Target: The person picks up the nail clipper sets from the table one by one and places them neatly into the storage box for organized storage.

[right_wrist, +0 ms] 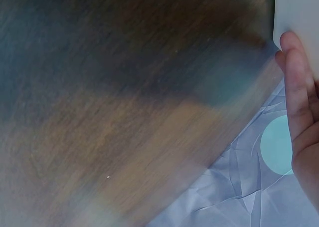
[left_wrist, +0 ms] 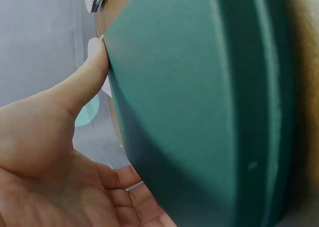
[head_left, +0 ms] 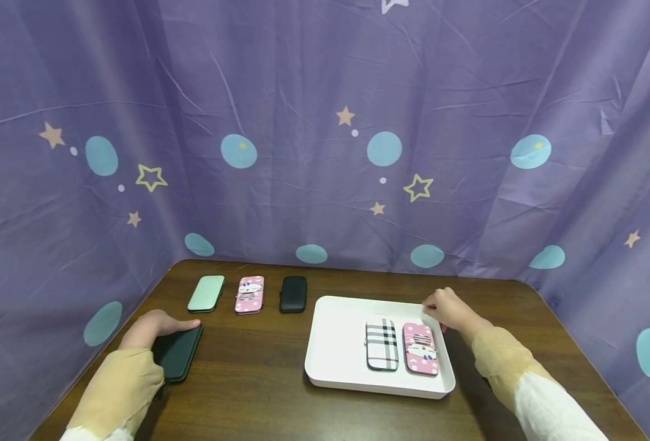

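At the left of the head view my left hand [head_left: 147, 329] grips a dark green flat case [head_left: 179, 355]. Its thumb lies along one edge, and in the left wrist view the other fingers curl against the case's side. My right hand [head_left: 449, 309] pinches the right wall of a white tray [head_left: 338, 349] near its far corner; its fingertips also show at the tray wall in the right wrist view. Inside the tray lie a black-and-white plaid case [head_left: 382, 345] and, to its right, a pink case with a cartoon cat [head_left: 421, 349].
Along the back left of the brown table [head_left: 259, 392] lie a mint green case [head_left: 206, 293], another pink cat case [head_left: 250, 294] and a black case [head_left: 293, 294]. A purple curtain [head_left: 303, 92] with stars and blue ovals hangs behind the table and at both sides.
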A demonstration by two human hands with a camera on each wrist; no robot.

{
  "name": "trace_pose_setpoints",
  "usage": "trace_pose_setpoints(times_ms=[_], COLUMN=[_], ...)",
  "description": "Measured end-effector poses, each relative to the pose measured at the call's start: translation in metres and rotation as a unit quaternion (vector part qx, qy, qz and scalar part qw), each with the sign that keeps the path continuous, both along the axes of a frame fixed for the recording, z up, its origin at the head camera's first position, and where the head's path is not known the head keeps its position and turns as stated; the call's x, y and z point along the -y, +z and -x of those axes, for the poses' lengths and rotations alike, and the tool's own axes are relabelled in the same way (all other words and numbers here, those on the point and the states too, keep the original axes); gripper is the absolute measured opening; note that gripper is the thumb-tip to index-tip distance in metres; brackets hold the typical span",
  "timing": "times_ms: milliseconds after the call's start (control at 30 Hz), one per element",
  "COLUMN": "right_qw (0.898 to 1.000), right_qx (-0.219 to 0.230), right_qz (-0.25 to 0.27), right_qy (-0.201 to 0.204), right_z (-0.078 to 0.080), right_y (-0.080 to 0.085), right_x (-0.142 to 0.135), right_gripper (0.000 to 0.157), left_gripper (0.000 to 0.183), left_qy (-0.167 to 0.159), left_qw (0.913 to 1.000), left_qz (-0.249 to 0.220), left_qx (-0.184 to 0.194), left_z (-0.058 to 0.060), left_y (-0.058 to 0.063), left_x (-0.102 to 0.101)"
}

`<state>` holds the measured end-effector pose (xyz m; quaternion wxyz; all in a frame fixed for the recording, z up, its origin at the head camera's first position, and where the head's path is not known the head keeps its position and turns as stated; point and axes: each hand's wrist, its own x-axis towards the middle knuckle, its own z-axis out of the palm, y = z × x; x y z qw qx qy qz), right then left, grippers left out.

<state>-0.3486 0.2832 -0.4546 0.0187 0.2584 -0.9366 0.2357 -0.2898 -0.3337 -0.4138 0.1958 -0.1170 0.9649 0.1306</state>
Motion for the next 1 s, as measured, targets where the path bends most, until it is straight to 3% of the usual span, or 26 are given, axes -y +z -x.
trace_pose_setpoints(times_ms=[267,500,600,700,800,900,1000], right_qw=[1.000,1.000,1.000,1.000,1.000,1.000,1.000], right_qx=[-0.014,0.000,0.004,0.004,-0.001,-0.004,-0.003], right_qz=[0.000,-0.003,-0.005,-0.003,-0.004,-0.007,-0.008], right_qy=[0.016,0.012,0.011,0.010,0.011,0.013,0.013], right_z=[-0.001,0.000,0.000,0.000,0.000,0.000,-0.001], right_y=[0.001,0.002,0.003,0.003,0.002,0.003,0.003], right_x=[0.000,0.001,0.001,0.001,0.001,0.001,0.001], right_gripper=[0.014,0.014,0.015,0.016,0.016,0.016,0.015], left_gripper=[0.118,0.114,0.112,0.112,0.109,0.098,0.083], left_qy=[-0.008,-0.012,-0.006,0.023,0.070,0.106,0.119], left_qw=[0.9998,0.9992,0.9991,0.9966,0.9832,0.9581,0.9356], left_qz=[0.006,0.007,-0.011,-0.069,-0.167,-0.266,-0.330], left_qx=[-0.020,-0.036,-0.040,-0.039,-0.024,0.009,0.039], left_z=[-0.001,-0.002,-0.003,-0.006,-0.008,-0.010,-0.011], left_y=[0.000,0.002,0.002,0.001,-0.003,-0.009,-0.012], left_x=[0.005,0.009,0.011,0.015,0.021,0.026,0.030])
